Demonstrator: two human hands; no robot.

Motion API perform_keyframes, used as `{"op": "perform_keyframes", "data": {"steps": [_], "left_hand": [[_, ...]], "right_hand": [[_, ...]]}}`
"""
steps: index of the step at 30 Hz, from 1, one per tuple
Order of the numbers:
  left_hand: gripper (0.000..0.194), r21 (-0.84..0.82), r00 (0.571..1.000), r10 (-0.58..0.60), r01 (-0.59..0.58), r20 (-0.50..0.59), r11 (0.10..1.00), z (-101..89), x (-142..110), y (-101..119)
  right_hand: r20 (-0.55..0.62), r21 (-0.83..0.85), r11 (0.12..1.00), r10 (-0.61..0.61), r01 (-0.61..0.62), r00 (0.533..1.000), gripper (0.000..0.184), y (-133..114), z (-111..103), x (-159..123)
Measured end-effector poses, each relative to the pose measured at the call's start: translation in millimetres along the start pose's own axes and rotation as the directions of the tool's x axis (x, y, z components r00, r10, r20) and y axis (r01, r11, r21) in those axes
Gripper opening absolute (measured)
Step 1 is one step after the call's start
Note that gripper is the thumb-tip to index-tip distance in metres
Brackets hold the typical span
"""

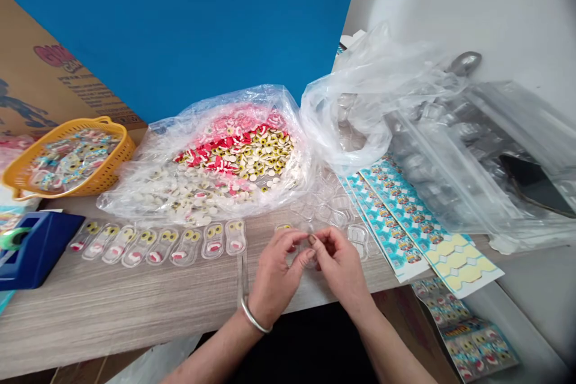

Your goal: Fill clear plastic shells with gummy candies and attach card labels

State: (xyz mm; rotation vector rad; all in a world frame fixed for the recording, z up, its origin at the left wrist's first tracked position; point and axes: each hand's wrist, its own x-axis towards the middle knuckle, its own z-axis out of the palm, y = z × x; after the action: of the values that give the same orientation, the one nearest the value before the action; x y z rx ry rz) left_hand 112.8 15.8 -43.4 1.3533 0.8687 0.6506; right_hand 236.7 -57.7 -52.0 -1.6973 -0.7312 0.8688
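Head view: left hand [275, 273] and right hand [339, 261] angle inward, fingers [303, 259] curled, whether pinching anything unclear.

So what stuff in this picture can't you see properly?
- Whatever may be between the left hand and right hand: head view, hidden by fingers and thumbs.
- The rest of the cardboard box and blue tape dispenser: head view, cut off by the left edge.
- Tiny pictures on the printed sheets: head view, too small.
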Motion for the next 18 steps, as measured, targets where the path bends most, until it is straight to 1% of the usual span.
{"op": "perform_keyframes", "data": {"steps": [1,3,5,7,9,10,11,12,13,14,16,17,18], "left_hand": [[0.024,-0.077,0.997,-0.061,0.064,0.037,0.995,3.4,-1,1],[0.024,-0.238,0.984,-0.16,0.175,0.08,0.955,7.6,0,2],[0.023,-0.352,0.97,-0.223,0.243,0.097,0.904,7.8,3,2],[0.022,-0.413,0.958,-0.272,0.283,0.085,0.866,5.5,4,2],[0.022,-0.441,0.946,-0.314,0.315,0.076,0.84,3.8,4,4],[0.023,-0.444,0.94,-0.33,0.331,0.081,0.833,3.9,3,6],[0.023,-0.443,0.935,-0.343,0.348,0.093,0.826,4.6,2,7],[0.023,-0.444,0.927,-0.355,0.37,0.12,0.816,5.9,0,9],[0.023,-0.447,0.916,-0.368,0.398,0.157,0.801,7.5,-1,11],[0.024,-0.452,0.904,-0.38,0.427,0.196,0.783,8.9,-2,13],[0.026,-0.454,0.882,-0.393,0.472,0.261,0.756,10.5,-4,17],[0.027,-0.445,0.873,-0.398,0.486,0.28,0.752,10.1,-4,18],[0.028,-0.43,0.869,-0.403,0.493,0.288,0.756,9.1,-3,18]], "right_hand": [[0.025,0.017,0.999,-0.031,0.031,0.999,0.023,-4,4,-2],[0.055,0.052,0.996,-0.071,0.069,0.996,0.025,-9,10,-7],[0.023,0.109,0.992,-0.071,0.068,0.997,0.021,-8,13,-10],[-0.065,0.139,0.989,-0.044,0.053,0.997,0.02,-4,15,-10],[-0.201,0.102,0.993,-0.038,0.06,0.979,0.03,0,14,-6],[-0.251,0.084,0.994,-0.045,0.068,0.967,0.033,2,14,-3],[-0.273,0.097,0.993,-0.04,0.069,0.961,0.033,3,14,0],[-0.258,0.157,0.986,-0.009,0.051,0.966,0.032,4,15,3],[-0.208,0.253,0.967,0.045,0.009,0.977,0.032,5,16,7],[-0.133,0.361,0.931,0.109,-0.054,0.985,0.034,5,18,10],[0.002,0.525,0.831,0.213,-0.182,0.977,0.038,6,23,15],[0.031,0.573,0.791,0.241,-0.215,0.97,0.038,7,25,17],[0.035,0.601,0.767,0.255,-0.224,0.966,0.038,7,26,18]]}}
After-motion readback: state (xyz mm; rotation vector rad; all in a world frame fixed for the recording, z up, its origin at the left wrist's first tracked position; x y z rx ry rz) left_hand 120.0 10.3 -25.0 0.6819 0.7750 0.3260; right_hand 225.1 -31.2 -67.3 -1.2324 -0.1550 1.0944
